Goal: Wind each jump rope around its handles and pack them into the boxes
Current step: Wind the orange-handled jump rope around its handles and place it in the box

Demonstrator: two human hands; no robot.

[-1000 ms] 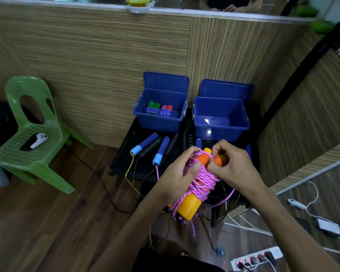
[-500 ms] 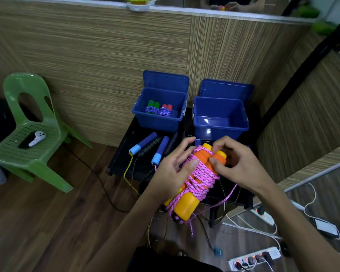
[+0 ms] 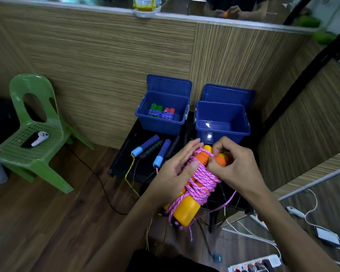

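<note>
A pink jump rope [image 3: 201, 180] is wound around its two orange handles [image 3: 185, 213], held in the air in front of a small black table [image 3: 124, 158]. My left hand [image 3: 177, 173] holds the bundle from the left, thumb on the pink coils. My right hand [image 3: 238, 165] pinches the rope at the handles' upper ends. A loose pink end hangs down right. The left blue box [image 3: 161, 125] holds two wound ropes [image 3: 161, 112]. The right blue box [image 3: 222, 127] looks empty. Unwound ropes with blue handles [image 3: 145, 147] and dark handles lie on the table.
A green plastic chair [image 3: 33, 134] with a white controller stands at the left. Cables, a power strip [image 3: 253, 265] and a phone [image 3: 327, 235] lie on the wooden floor at the right. A wood-panelled wall runs behind the boxes.
The bundle and both hands have stayed in about the same place. My right fingers shifted along the handles' top ends, working the pink rope there. My left fingers straightened somewhat.
</note>
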